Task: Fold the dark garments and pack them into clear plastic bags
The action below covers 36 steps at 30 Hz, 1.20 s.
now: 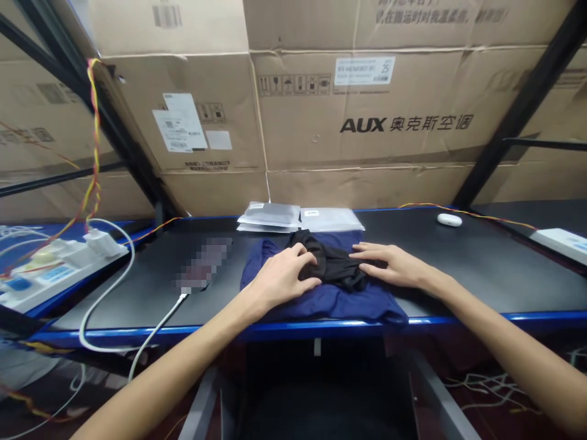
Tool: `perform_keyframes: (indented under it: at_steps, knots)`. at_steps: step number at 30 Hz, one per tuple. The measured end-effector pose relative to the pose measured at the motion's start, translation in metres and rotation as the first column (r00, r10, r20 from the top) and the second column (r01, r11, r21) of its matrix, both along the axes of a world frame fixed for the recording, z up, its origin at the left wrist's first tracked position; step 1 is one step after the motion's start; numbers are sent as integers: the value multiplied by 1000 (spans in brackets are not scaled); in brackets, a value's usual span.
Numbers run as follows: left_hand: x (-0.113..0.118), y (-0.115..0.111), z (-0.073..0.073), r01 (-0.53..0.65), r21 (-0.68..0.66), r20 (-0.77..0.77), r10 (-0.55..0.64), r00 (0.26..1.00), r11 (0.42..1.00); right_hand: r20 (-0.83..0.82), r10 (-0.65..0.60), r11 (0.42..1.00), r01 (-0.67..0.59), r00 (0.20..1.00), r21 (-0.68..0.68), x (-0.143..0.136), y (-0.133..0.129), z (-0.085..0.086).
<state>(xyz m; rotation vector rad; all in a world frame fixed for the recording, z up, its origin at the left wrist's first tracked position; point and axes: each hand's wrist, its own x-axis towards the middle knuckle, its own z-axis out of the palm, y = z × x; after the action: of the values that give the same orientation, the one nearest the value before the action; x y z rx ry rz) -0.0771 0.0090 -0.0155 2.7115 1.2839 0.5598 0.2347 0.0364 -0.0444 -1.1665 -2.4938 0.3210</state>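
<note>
A crumpled black cloth [337, 264] lies on top of a dark blue cloth [339, 304], which is spread at the table's front edge. My left hand [284, 275] rests on the left part of the black cloth, its fingers bent and a gap showing between thumb and forefinger. On the other side, my right hand [389, 263] is open, with stretched fingertips touching the black cloth's right end. Part of the black cloth is hidden beneath my left fingers.
Flat packets in clear plastic [270, 215] lie behind the cloths. To the left is a blurred-out phone-like object [206, 263] on a white cable [158, 330]. A white case [449, 220] and power strips [59, 269] sit toward the sides. Large cardboard boxes [312, 146] stand behind.
</note>
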Motion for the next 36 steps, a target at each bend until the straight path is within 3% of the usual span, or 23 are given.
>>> perform_keyframes:
  at_steps: [5,9,11,13,15,18,21,24,27,31,36]
  knots:
    - [-11,9,7,-80,17,198,75,977,997,8,12,1000,-12,1000,4,1,2,-2]
    - [-34,17,24,-357,125,268,315,910,926,-20,12,1000,-12,1000,-1,3,3,-1]
    - [-49,22,28,-498,151,201,466,862,854,-41,11,1000,-11,999,12,4,3,-1]
    - [-63,26,27,-592,141,22,595,803,794,-55,10,999,-8,998,36,5,3,-1]
    - [-75,28,23,-622,101,-192,628,754,777,-61,13,999,-10,998,51,6,4,-2]
    - [-84,30,15,-556,64,-310,546,778,829,-64,21,999,-17,998,50,5,4,-2]
    - [-83,30,12,-394,172,-147,419,896,903,-89,23,998,-17,996,65,4,2,-1]
    - [-79,32,14,-212,289,51,206,977,934,-157,20,995,-3,987,104,2,-1,2]
    - [-78,38,12,-65,202,34,59,998,977,-200,13,996,6,980,92,1,-4,4]
    - [-82,49,2,-40,6,-110,40,993,999,-157,30,998,-21,987,57,-1,-6,2]
    - [-84,57,1,-57,-10,-46,56,997,998,-202,74,989,-45,977,141,-7,-9,1]
